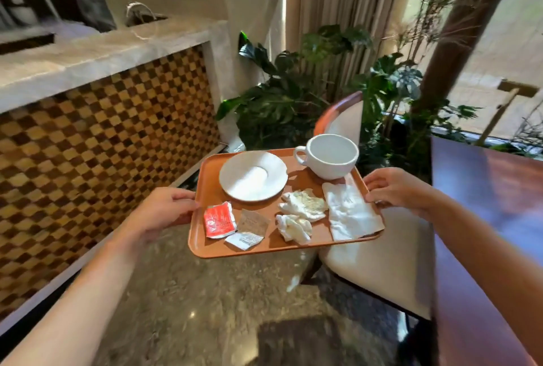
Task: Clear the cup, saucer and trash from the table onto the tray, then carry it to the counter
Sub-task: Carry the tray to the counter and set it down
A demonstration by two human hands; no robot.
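I hold an orange tray (pixel 264 248) in the air above the floor. My left hand (pixel 164 211) grips its left edge and my right hand (pixel 393 188) grips its right edge. On the tray stand a white saucer (pixel 252 176) at the back left and an empty white cup (pixel 330 155) at the back right. Trash lies along the front: a red packet (pixel 219 220), two torn paper wrappers (pixel 249 229), two crumpled tissues (pixel 299 213) and a flat white napkin (pixel 349 211).
A marble-topped counter (pixel 102 54) with a checkered front stands to the left. A cream chair (pixel 379 257) sits under the tray's right side. The dark wooden table (pixel 493 218) is on the right. Potted plants (pixel 293 92) fill the corner ahead.
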